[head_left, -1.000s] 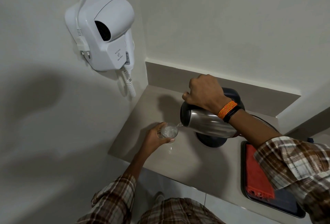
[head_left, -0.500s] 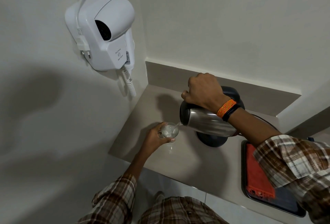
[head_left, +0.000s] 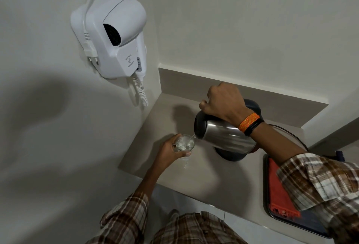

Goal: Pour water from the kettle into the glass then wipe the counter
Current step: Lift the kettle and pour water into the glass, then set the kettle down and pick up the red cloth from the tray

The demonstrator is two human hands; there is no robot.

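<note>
My right hand (head_left: 225, 102) grips the handle of a steel kettle (head_left: 223, 137), which is tipped to the left above its black base (head_left: 230, 155). A thin stream of water runs from the spout into a clear glass (head_left: 184, 143). My left hand (head_left: 169, 151) holds that glass just above the beige counter (head_left: 204, 177), to the left of the kettle. The water in the glass looks bubbly. An orange cloth (head_left: 279, 189) lies on a dark tray (head_left: 303, 224) at the right.
A white wall-mounted hair dryer (head_left: 114, 35) with a coiled cord hangs on the left wall above the counter's corner. The kettle's black cable (head_left: 291, 135) trails right behind my forearm. The counter's front edge runs diagonally below my left arm.
The kettle is tilted slightly further toward the glass, and the water level in the glass has risen a little. Both hands stay in nearly the same place.
</note>
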